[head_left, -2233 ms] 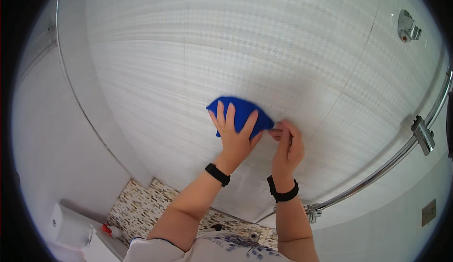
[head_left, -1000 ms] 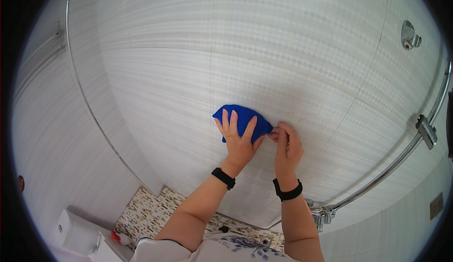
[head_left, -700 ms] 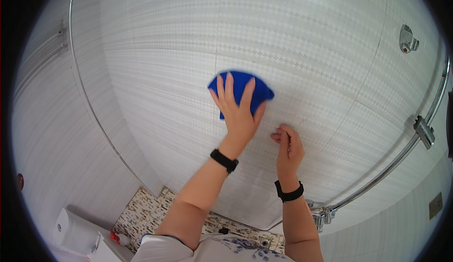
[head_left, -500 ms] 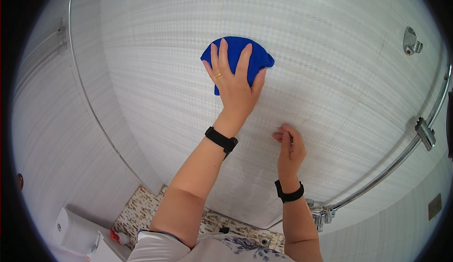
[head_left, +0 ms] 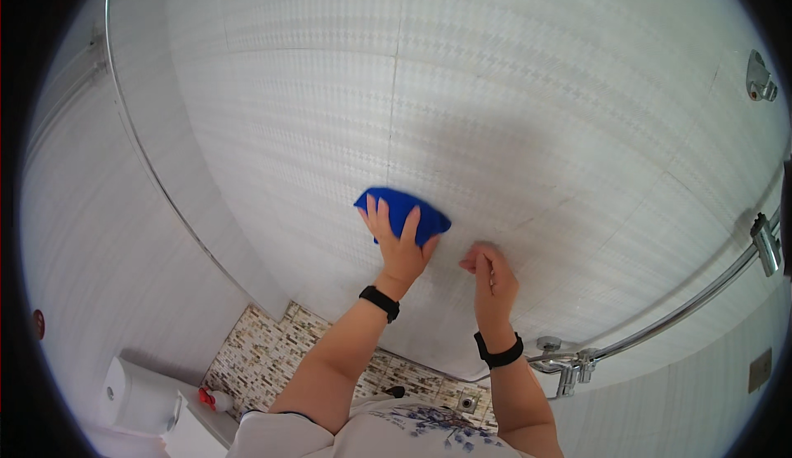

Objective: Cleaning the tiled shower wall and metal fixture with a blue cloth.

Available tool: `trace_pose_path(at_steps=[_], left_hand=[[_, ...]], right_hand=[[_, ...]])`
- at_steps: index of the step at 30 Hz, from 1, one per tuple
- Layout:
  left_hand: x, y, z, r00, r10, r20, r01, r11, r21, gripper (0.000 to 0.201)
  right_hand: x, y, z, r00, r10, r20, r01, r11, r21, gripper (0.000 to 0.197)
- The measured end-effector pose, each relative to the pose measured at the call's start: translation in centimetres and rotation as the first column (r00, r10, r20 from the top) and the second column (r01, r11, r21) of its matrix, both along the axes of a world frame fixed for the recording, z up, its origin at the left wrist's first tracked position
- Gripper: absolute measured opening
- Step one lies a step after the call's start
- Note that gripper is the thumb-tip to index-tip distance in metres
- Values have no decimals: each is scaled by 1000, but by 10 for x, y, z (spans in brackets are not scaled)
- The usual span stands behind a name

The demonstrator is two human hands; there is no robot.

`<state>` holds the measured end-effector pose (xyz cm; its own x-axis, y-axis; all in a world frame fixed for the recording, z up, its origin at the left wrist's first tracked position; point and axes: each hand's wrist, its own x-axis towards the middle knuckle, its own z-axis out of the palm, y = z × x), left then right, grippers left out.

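Note:
A blue cloth [head_left: 402,203] is pressed flat against the pale tiled wall [head_left: 511,112] under my left hand [head_left: 401,252]. The fingers of that hand are spread over the cloth, with its folded edges showing above and to the right of them. Just right of it, my right hand [head_left: 497,285] hovers close to the wall, its fingers curled in and nothing visible in them. Black bands circle both wrists.
A chrome shower rail [head_left: 685,314] curves up the right side from a mixer tap [head_left: 569,367]. A chrome bracket [head_left: 761,79] sits at the upper right. Lower left are a white toilet [head_left: 140,396], a red-topped bottle [head_left: 216,399] and mosaic floor [head_left: 264,351].
My left hand has slid down the wall with the blue cloth. My right hand has dropped slightly and shifted left, still curled. The view has tilted a little.

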<state>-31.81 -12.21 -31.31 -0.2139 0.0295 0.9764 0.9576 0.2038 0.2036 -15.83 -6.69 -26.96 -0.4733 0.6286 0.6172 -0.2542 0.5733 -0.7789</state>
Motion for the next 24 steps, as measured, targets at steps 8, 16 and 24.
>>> trace_pose_path(at_steps=[8, 16, 24], left_hand=[[-6, -19, -81, 1000, -14, -15, 11, 980, -200, 62], [-20, -42, -68, 995, -89, -44, 63, 909, -411, 69], [6, -22, 67, 972, -34, -231, -31, 963, -269, 55]], right_hand=[[6, -5, -43, 986, -6, 164, 11, 999, -32, 14], [21, -5, -36, 988, -34, 149, 35, 999, -1, 13], [27, -18, -3, 996, -42, 80, 36, 996, 76, 13]])
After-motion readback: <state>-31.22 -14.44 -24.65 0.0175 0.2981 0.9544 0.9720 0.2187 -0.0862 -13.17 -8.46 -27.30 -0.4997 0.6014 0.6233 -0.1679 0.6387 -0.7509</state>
